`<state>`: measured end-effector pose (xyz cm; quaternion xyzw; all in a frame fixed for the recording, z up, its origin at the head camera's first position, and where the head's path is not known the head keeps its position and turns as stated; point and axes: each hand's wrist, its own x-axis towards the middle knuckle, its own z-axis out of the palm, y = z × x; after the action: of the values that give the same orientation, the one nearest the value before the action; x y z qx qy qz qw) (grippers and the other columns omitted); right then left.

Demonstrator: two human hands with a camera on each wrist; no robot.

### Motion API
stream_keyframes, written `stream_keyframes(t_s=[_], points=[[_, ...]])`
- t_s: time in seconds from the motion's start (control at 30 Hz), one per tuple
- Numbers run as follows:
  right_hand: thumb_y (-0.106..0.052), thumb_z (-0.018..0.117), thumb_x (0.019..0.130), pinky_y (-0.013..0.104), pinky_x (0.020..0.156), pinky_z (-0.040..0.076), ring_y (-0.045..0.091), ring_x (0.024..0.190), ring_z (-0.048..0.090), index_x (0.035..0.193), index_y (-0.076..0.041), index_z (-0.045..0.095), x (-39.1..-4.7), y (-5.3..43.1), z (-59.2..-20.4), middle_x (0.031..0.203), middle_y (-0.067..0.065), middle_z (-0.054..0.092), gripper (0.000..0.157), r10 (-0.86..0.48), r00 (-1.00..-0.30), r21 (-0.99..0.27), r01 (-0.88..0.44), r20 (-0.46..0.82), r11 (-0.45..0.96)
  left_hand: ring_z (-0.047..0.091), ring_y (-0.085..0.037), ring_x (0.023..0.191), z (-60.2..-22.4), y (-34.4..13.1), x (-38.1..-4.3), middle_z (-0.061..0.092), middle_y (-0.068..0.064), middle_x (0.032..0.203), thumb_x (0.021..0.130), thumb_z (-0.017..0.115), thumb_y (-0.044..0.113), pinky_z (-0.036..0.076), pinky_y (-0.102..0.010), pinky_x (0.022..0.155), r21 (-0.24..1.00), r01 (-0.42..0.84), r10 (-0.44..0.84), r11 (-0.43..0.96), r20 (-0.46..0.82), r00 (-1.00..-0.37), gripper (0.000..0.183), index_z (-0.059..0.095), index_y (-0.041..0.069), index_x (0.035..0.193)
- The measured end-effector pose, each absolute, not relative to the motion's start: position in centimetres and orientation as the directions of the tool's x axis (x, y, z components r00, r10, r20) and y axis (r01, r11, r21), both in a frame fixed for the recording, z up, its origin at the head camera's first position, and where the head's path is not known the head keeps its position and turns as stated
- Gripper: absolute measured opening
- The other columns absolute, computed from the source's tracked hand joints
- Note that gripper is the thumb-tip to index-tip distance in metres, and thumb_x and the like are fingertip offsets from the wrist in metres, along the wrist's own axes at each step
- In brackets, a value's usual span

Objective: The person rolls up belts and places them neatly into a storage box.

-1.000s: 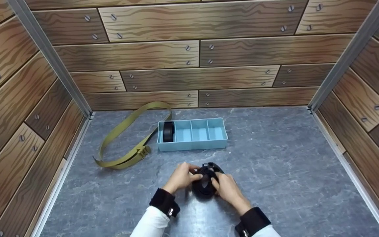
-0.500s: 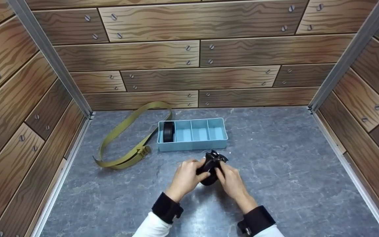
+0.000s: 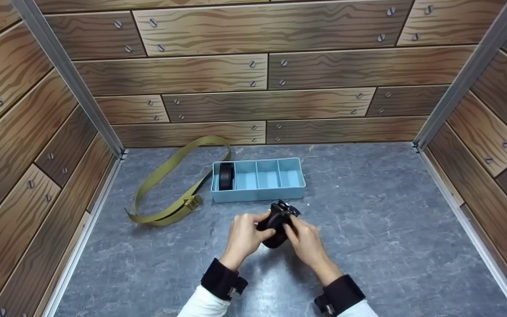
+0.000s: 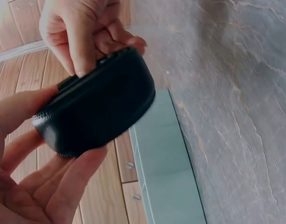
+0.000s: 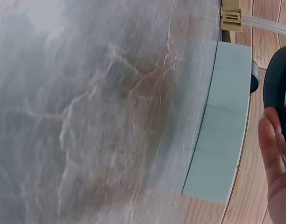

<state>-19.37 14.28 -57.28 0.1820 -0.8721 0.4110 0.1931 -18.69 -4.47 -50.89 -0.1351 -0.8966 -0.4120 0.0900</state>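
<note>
A coiled black belt (image 3: 273, 237) with its buckle at the far end is held just in front of the divided box. My left hand (image 3: 242, 237) grips its left side, thumb toward me. From the right, my right hand (image 3: 308, 242) pinches the coil near the buckle. Up close in the left wrist view, the smooth outer turn of the belt (image 4: 103, 105) lies between left thumb and fingers, with right fingers on its far edge. Only part of the coil (image 5: 277, 88) and some right-hand fingers show in the right wrist view.
Behind the hands stands a light blue box (image 3: 258, 195) with several compartments. Its leftmost compartment contains another black roll (image 3: 226, 176). An olive webbing belt (image 3: 154, 176) with a buckle lies looped to the left of the box. Wood-patterned walls (image 3: 200, 70) enclose the grey surface.
Both hands have raised the coil from the surface, away from me toward the box, and tipped it so its outer side shows. In the last half second it shifted slightly left.
</note>
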Motion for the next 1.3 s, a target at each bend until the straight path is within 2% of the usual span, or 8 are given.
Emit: stream_keyframes(t_s=[0.23,0.4,0.5,0.6,0.8,0.97,1.1,1.3], points=[[-0.017,0.063,0.097,0.023,0.068,0.055,0.021,0.084,0.070,0.124,0.006,0.062,-19.7,13.8,-56.8,0.105,0.020,0.069,0.035,-0.141,-0.937,-0.806,-0.347,0.319,0.480,0.041,-0.002,0.042,-51.0,-4.9,-18.9,0.073,-0.014,0.097,0.074,0.085,0.021,0.038,-0.023,0.041,0.732,0.274,0.071,0.624,0.296,-0.952,0.041,0.074,0.015,0.113],[-0.010,0.063,0.095,0.029,0.076,0.056,0.025,0.088,0.069,0.127,0.013,0.056,-20.8,14.1,-55.9,0.101,0.018,0.070,0.040,-0.266,-0.939,-0.840,-0.319,0.218,0.439,0.052,-0.007,0.047,-50.6,-6.0,-19.3,0.073,-0.012,0.096,0.075,0.085,0.022,0.041,-0.025,0.044,0.727,0.230,0.005,0.647,0.298,-0.955,0.039,0.074,0.017,0.112],[-0.003,0.066,0.091,0.040,0.087,0.053,0.032,0.098,0.066,0.128,0.012,0.055,-22.1,14.7,-55.3,0.108,0.020,0.067,0.042,-0.345,-0.928,-0.791,-0.314,0.140,0.525,0.059,-0.012,0.054,-50.6,-6.9,-19.6,0.074,-0.010,0.096,0.075,0.085,0.023,0.044,-0.028,0.048,0.701,0.212,-0.017,0.681,0.304,-0.952,0.039,0.075,0.019,0.112],[-0.003,0.067,0.088,0.050,0.100,0.043,0.039,0.119,0.053,0.135,0.006,0.052,-23.6,15.5,-54.7,0.131,0.024,0.055,0.050,-0.335,-0.939,-0.690,-0.295,0.080,0.661,0.064,-0.019,0.061,-50.6,-7.8,-19.7,0.073,-0.010,0.098,0.075,0.085,0.023,0.048,-0.032,0.052,0.692,0.201,-0.025,0.693,0.302,-0.953,0.038,0.075,0.019,0.112],[-0.023,0.063,0.096,0.064,0.109,0.018,0.040,0.145,0.016,0.152,-0.011,0.035,-26.4,16.5,-54.6,0.160,0.016,0.019,0.064,-0.222,-0.975,-0.444,-0.200,0.003,0.874,0.069,-0.029,0.077,-50.5,-9.1,-20.1,0.073,-0.008,0.099,0.075,0.085,0.026,0.053,-0.040,0.062,0.667,0.163,-0.059,0.727,0.297,-0.953,0.038,0.075,0.022,0.111],[-0.031,0.060,0.097,0.065,0.109,0.019,0.042,0.145,0.016,0.149,-0.008,0.041,-27.0,17.1,-55.6,0.158,0.019,0.021,0.060,-0.225,-0.974,-0.320,-0.205,-0.027,0.925,0.070,-0.032,0.078,-50.0,-9.3,-20.7,0.073,-0.010,0.101,0.074,0.085,0.026,0.053,-0.042,0.062,0.652,0.132,-0.083,0.747,0.289,-0.954,0.038,0.075,0.022,0.111],[-0.027,0.064,0.096,0.062,0.110,0.021,0.045,0.142,0.020,0.145,-0.007,0.047,-26.5,17.0,-56.3,0.154,0.025,0.024,0.056,-0.233,-0.973,-0.363,-0.214,-0.007,0.907,0.069,-0.034,0.074,-49.1,-9.3,-21.7,0.072,-0.014,0.102,0.073,0.085,0.024,0.053,-0.041,0.059,0.625,0.125,-0.097,0.770,0.308,-0.946,0.039,0.075,0.021,0.110],[-0.022,0.069,0.092,0.057,0.113,0.017,0.045,0.140,0.024,0.150,-0.007,0.037,-25.3,16.2,-56.4,0.145,0.027,0.034,0.069,-0.218,-0.975,-0.360,-0.219,0.045,0.907,0.068,-0.039,0.074,-47.9,-8.9,-23.8,0.071,-0.016,0.104,0.074,0.085,0.026,0.053,-0.045,0.058,0.583,0.086,-0.140,0.808,0.332,-0.933,0.039,0.075,0.023,0.111]])
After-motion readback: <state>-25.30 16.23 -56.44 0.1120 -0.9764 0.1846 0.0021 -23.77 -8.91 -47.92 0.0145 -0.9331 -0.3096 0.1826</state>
